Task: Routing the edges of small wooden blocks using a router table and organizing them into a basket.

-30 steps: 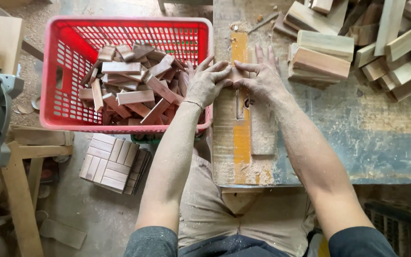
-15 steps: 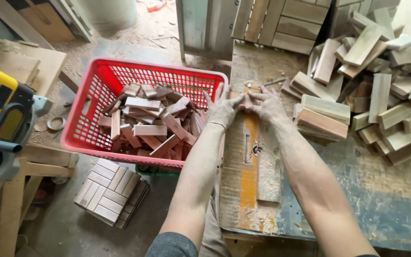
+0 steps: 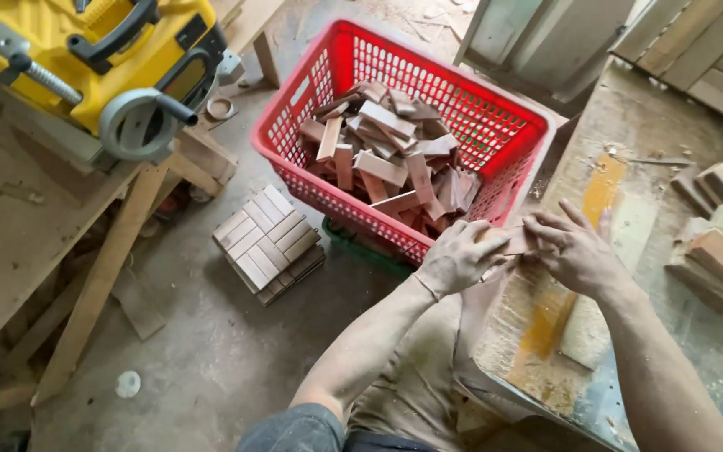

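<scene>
Holding a small wood piece [image 3: 514,242] between both hands, you have it pinched at the near corner of the basket [image 3: 311,92], just above the left edge of the bench [image 3: 671,125]. Your left hand [image 3: 459,255] has its fingers curled over the piece's left end, closed on it. Your right hand [image 3: 576,251] grips the right end, with the thumb and forefinger closed and the other fingers fanned out above. The piece sits level between the two hands and is mostly covered by fingers; only a short pale stretch shows between them. Both hands and forearms are coated in dust.

Basket: red plastic with a lattice wall, standing on the floor to the left of the bench and just beyond your left hand. It is about half filled with short reddish wood blocks [image 3: 387,159] lying at all angles.

Bench: dusty, with an orange stripe [image 3: 575,251] running away from you under your right hand. More blocks [image 3: 717,251] are stacked at its right side, well apart from your hands.

Floor: a square tile panel [image 3: 268,243] made of small wood blocks lies beside the basket, to the left of your left forearm.

Upper left: a yellow machine [image 3: 110,59] rests on a rough timber stand [image 3: 102,268], well apart from your hands.
</scene>
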